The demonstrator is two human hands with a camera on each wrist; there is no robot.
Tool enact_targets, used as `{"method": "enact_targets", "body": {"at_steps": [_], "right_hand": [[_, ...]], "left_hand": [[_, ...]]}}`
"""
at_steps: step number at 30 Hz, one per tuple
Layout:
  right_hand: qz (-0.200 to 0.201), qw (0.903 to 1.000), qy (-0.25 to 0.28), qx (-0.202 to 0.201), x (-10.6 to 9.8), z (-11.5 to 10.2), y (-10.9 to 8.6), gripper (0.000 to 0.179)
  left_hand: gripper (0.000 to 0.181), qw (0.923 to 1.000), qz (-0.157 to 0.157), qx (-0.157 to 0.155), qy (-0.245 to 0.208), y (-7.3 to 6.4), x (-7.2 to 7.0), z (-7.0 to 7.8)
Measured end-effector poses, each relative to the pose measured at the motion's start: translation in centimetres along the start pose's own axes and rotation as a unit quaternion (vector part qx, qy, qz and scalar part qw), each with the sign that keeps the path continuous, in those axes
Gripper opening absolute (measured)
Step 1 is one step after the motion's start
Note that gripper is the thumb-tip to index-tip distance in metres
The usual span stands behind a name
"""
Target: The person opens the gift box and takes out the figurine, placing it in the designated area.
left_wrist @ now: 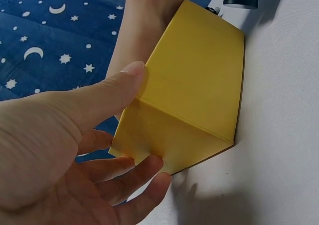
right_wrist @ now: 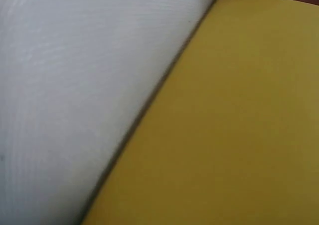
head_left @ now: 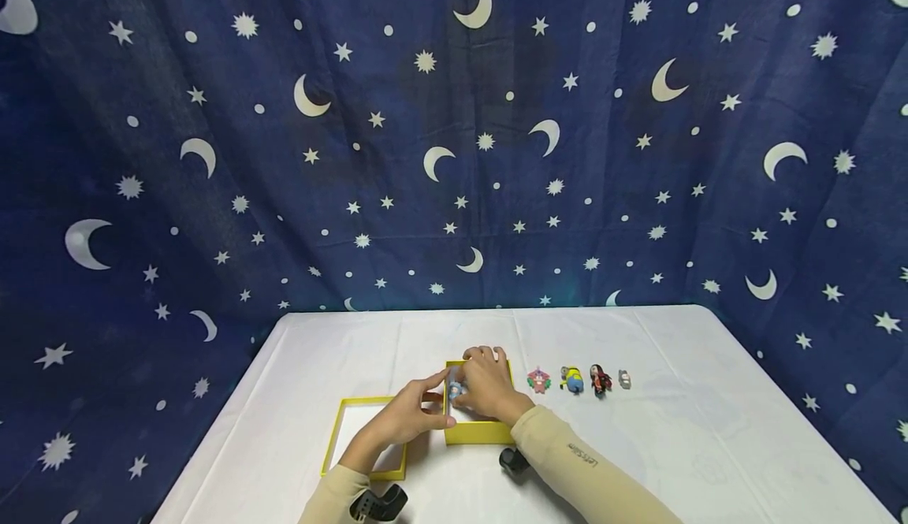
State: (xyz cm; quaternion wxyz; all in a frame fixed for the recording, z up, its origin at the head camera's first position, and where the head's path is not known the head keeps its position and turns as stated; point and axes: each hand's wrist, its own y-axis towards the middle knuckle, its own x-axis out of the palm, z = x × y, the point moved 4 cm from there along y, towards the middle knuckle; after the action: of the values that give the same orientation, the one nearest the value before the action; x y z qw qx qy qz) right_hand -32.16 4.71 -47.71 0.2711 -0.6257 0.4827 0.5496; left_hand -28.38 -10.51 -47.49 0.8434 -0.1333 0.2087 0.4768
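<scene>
A yellow box (head_left: 478,433) with its top open stands on the white-covered table. My left hand (head_left: 410,418) is at its left side. In the left wrist view, the thumb touches the edge of the box (left_wrist: 199,70) and the loosely spread fingers rest against one side wall. My right hand (head_left: 488,386) reaches down into the box from above, fingers bent; what its fingertips touch is hidden. Beside its thumb, a small light-blue figure (head_left: 456,389) shows inside the box. The right wrist view holds mostly the yellow box wall (right_wrist: 224,115), with the right hand's grip out of sight.
Left of the box lies a yellow-rimmed lid (head_left: 386,475), white inside. Along the right stand out a pink figure (head_left: 539,380), a yellow-and-blue figure (head_left: 571,380), a red-and-black figure (head_left: 600,380) and a small grey figure (head_left: 624,380). A dark-blue starry curtain (head_left: 397,161) hangs behind.
</scene>
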Motion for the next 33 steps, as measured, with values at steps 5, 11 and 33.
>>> {"method": "enact_targets", "body": {"at_steps": [5, 11, 33], "right_hand": [[-0.014, 0.9997, 0.020, -0.006, -0.5, 0.2, -0.2, 0.031], [-0.029, 0.9958, 0.085, -0.016, -1.6, 0.6, -0.3, 0.034], [0.031, 0.9794, 0.199, 0.012, -6.1, 4.3, -2.0, 0.034]], "left_hand": [[0.083, 1.0000, -0.001, 0.000, -0.001, -0.1, 0.2, 0.0], [0.082, 1.0000, -0.001, 0.002, 0.000, -0.2, 0.2, 0.2], [0.084, 0.9999, -0.001, 0.004, -0.012, -0.4, -0.1, 0.5]]}}
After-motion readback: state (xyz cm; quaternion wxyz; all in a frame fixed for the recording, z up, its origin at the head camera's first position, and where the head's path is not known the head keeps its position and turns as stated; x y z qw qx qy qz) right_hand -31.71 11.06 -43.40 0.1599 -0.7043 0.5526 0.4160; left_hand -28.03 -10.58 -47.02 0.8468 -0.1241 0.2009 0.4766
